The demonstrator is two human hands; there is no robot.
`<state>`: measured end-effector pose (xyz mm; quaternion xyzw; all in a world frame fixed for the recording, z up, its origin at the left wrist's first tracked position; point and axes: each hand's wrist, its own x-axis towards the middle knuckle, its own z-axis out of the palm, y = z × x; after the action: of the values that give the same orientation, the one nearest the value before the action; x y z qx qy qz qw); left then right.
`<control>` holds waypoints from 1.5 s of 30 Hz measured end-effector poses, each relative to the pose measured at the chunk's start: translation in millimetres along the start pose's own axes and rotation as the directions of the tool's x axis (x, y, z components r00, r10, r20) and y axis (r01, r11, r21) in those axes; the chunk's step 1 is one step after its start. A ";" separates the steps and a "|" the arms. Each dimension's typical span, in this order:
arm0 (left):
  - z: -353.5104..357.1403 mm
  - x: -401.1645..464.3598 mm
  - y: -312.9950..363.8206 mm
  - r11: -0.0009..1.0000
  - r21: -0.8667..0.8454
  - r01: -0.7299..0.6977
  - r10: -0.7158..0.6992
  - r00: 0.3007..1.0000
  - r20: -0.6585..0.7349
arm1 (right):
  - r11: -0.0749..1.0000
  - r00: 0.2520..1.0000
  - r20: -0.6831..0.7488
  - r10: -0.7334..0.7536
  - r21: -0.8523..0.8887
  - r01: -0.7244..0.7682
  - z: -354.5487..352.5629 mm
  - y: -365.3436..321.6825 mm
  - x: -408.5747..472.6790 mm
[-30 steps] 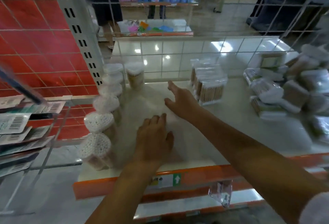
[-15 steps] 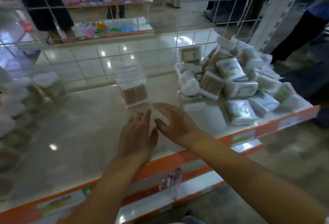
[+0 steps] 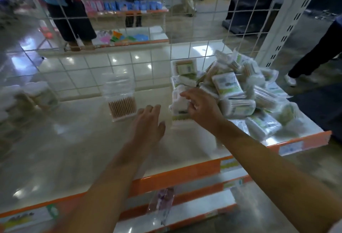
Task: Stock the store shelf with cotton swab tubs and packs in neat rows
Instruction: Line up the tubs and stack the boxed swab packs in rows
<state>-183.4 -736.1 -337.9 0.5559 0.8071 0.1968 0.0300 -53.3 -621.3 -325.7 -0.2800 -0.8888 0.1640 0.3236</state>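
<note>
swab pack (image 3: 179, 103) | right hand (image 3: 200, 107) grips one (left hand (image 3: 149, 125) flat)

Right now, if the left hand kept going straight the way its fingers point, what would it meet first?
The left hand lies open, fingers aimed up-shelf and slightly right. Bare shelf lies directly ahead; the first thing looks to be the edge of the pack under the right hand, though depth is unclear.

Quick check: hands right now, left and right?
Left hand: open, fingers straight above the shelf, holding nothing.
Right hand: fingers curled on a cotton swab pack at the pile's edge.
</note>
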 end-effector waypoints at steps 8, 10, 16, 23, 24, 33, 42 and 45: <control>9.4 13.9 -2.5 0.995 0.102 0.001 -0.009 0.997 0.072 | 0.993 0.983 0.174 -0.052 -0.097 0.069 4.0 23.3 17.4; 10.4 14.3 -3.7 0.993 0.118 0.007 -0.017 0.996 0.085 | 0.984 0.954 0.292 -0.065 -0.137 0.109 6.5 27.2 20.0; 13.7 13.9 -7.7 0.988 0.149 -0.038 0.020 0.993 0.117 | 0.989 0.951 0.305 -0.052 -0.118 0.092 11.7 31.3 26.8; 10.0 13.1 -12.3 0.996 0.081 -0.043 0.032 0.991 0.134 | 1.000 0.982 0.189 -0.010 -0.021 0.014 9.9 30.4 25.8; 8.8 11.7 -13.0 0.997 0.061 -0.043 0.034 0.990 0.137 | 0.999 0.984 0.172 0.035 0.021 -0.039 8.4 26.4 25.4; -2.5 -0.6 -19.9 0.985 -0.171 -0.017 0.036 0.994 0.107 | 0.813 0.955 0.143 0.261 0.501 -0.297 -4.4 -9.8 9.1; -17.5 -16.9 -23.7 0.982 -0.147 -0.115 0.114 0.993 -0.014 | 0.769 0.959 0.197 0.205 0.574 -0.282 -5.8 -32.7 -5.4; -25.6 -22.1 -31.1 0.984 -0.113 -0.137 0.132 0.990 -0.050 | 0.769 0.965 0.205 0.163 0.587 -0.254 -6.6 -44.5 -4.4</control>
<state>-209.4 -772.9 -329.0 0.6020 0.7554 0.2567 0.0315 -63.6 -658.4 -301.9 -0.2456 -0.7725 0.4955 0.3119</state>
